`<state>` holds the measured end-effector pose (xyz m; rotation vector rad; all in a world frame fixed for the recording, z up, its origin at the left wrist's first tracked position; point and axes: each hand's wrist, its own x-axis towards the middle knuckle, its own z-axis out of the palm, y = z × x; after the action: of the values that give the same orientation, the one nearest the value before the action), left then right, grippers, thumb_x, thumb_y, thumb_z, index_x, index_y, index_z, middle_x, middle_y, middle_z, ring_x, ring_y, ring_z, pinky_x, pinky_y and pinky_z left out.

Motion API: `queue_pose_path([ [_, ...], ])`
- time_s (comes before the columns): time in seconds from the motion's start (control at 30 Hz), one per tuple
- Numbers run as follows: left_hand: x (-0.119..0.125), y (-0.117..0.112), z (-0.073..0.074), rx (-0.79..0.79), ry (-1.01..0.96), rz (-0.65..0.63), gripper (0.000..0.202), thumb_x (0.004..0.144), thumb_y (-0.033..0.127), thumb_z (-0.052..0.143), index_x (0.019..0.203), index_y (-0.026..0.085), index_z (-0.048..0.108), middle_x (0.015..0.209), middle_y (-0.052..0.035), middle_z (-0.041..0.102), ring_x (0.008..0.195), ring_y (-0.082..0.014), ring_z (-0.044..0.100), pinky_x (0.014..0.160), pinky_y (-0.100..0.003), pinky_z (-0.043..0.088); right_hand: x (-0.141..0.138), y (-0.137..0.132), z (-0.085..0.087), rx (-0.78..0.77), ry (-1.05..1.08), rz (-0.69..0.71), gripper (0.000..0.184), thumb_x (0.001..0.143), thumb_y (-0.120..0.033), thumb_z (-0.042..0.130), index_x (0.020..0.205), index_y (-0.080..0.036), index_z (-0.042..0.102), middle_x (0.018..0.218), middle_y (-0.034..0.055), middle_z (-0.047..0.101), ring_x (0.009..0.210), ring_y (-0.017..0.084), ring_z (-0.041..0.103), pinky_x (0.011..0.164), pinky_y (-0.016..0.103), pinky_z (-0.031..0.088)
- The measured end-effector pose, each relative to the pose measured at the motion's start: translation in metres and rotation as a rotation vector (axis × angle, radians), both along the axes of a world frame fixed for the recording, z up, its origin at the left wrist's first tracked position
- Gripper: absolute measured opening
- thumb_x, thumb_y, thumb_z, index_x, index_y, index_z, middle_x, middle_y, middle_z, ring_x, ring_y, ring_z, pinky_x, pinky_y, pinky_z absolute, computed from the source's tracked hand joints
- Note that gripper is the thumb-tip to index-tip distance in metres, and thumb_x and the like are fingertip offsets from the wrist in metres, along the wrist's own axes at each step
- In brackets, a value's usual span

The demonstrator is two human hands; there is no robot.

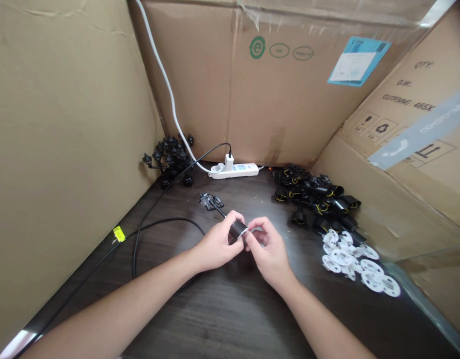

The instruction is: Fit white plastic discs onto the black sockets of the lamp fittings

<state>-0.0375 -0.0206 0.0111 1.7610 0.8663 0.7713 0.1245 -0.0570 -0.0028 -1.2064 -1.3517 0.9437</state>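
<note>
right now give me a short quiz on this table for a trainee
1. True or false: the white charger is plugged into the white power strip.
2. Fill the gap: the black fittings in the pile on the right have ____ wires.
3. Which hand wraps round the black cylinder: the left hand or the right hand?

Key: 1 true; 2 yellow; 3 left hand
</note>
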Motion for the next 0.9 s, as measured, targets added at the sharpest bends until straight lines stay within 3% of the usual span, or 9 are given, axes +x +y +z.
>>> queue_pose_path([
  [0.57,-0.0003,0.0033,0.0005,-0.097,-0.067,0.006,0.022,0.087,0.023,0.056,0.106,0.021,0.044,0.08,0.005,0.05,0.068,-0.0112,0.045,0.063,-0.023,0.037,0.001,0.0026,-0.001,-0.049,0.027,0.014,0.019,0.088,-0.035,0.067,0.088,-0.022,0.054,0.071,-0.0031,0.058,0.057,0.013,0.057,0.054,0.026,0.044],
  [0.9,-0.0005,0.004,-0.0017,-0.069,-0.07,0.035,0.021,0.087,0.022,0.056,0.105,0.021,0.044,0.082,0.0049,0.049,0.07,-0.0112,0.045,0.066,-0.023,0.038,0.0013,0.0026,0.0019,0.115,-0.079,-0.019,0.013,0.086,-0.029,0.069,0.094,-0.021,0.063,0.085,0.0023,0.064,0.064,0.014,0.06,0.055,0.025,0.047],
])
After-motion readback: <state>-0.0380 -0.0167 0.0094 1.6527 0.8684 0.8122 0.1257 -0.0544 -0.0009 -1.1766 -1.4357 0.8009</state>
